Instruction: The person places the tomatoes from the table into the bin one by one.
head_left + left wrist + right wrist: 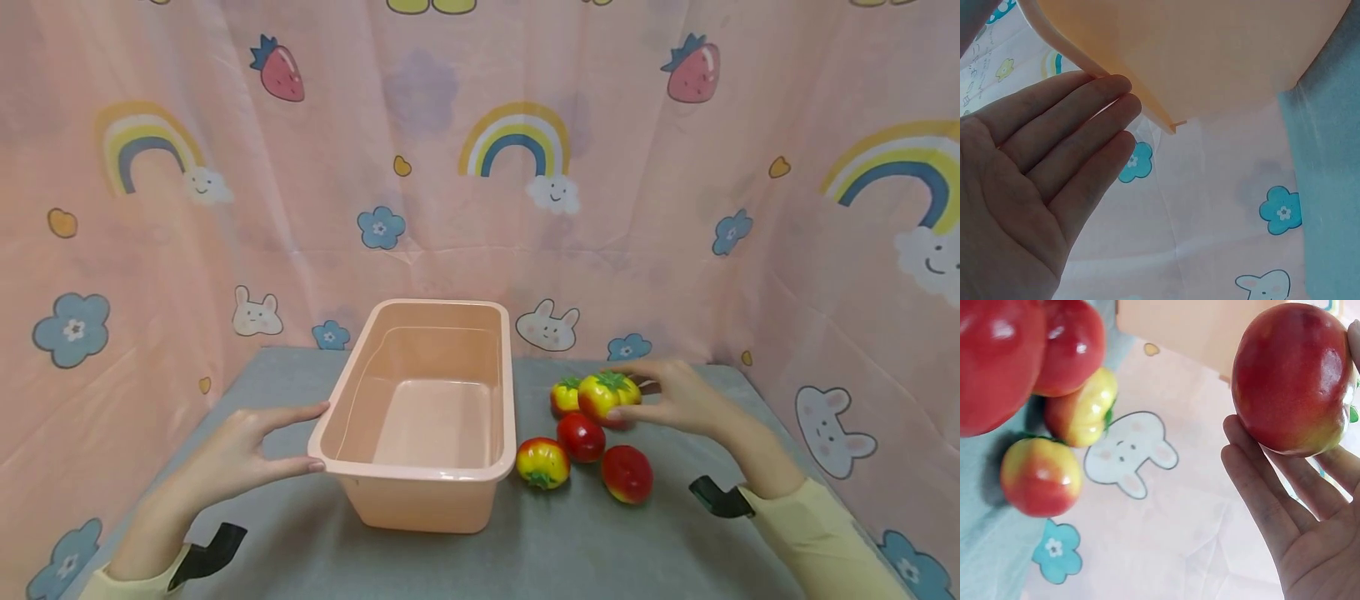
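My right hand (pixel 671 398) holds a red-and-yellow toy tomato (pixel 606 395) with a green leafy top between thumb and fingers. In the right wrist view, this tomato (pixel 1294 378) is off the table, its red underside showing. My left hand (pixel 236 454) touches the left rim of a peach-coloured plastic basin (pixel 423 500). Its fingers (pixel 1085 122) are straight against that rim in the left wrist view. Beneath and beside the held tomato lie a yellow-and-red one (pixel 564 398), a red one (pixel 581 438), another red one (pixel 627 475) and a lobed yellow-and-red one (pixel 543 463).
The basin stands upright on a grey table (pixel 585 550), left of the tomatoes. A pink printed curtain (pixel 480 250) hangs behind the table and along both sides. A black strap (pixel 722 497) sits near the right wrist, another (pixel 207 557) near the left.
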Demonstrator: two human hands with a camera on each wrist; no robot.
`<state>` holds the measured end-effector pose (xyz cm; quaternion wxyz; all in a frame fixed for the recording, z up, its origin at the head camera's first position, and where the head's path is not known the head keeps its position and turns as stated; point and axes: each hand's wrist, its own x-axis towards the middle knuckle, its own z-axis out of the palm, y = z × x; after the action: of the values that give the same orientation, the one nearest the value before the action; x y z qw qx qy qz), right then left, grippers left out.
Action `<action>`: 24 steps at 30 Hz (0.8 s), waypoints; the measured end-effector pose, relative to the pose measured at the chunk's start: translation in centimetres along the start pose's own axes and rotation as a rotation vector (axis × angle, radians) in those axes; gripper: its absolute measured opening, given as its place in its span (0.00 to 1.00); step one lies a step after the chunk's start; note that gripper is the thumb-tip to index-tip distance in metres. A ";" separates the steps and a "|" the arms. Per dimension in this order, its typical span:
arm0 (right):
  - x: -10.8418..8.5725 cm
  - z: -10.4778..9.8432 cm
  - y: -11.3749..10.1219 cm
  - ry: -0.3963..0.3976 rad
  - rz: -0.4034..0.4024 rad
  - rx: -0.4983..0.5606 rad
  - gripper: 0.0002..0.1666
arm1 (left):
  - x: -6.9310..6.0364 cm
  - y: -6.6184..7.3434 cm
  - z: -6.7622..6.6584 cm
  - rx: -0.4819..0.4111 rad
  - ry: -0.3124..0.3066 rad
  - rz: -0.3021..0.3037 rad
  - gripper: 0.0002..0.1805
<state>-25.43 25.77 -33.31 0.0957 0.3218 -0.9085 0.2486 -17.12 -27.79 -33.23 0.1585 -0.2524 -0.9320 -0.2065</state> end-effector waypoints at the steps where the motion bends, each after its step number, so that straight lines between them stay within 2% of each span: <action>1: 0.1 0.0 -0.1 0.000 -0.001 0.005 0.31 | 0.0 0.0 0.0 -0.003 -0.002 -0.002 0.33; 16: 2.7 -0.4 -2.5 0.008 -0.021 -0.008 0.31 | 0.2 0.3 -0.4 -0.019 -0.044 -0.038 0.33; 24: 4.3 -0.5 -3.9 -0.015 -0.036 0.007 0.33 | 0.2 0.4 -0.3 -0.029 -0.036 -0.038 0.33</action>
<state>-26.27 21.11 -29.96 0.0924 0.3403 -0.9023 0.2478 -17.00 -27.59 -32.74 0.1340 -0.2404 -0.9362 -0.2184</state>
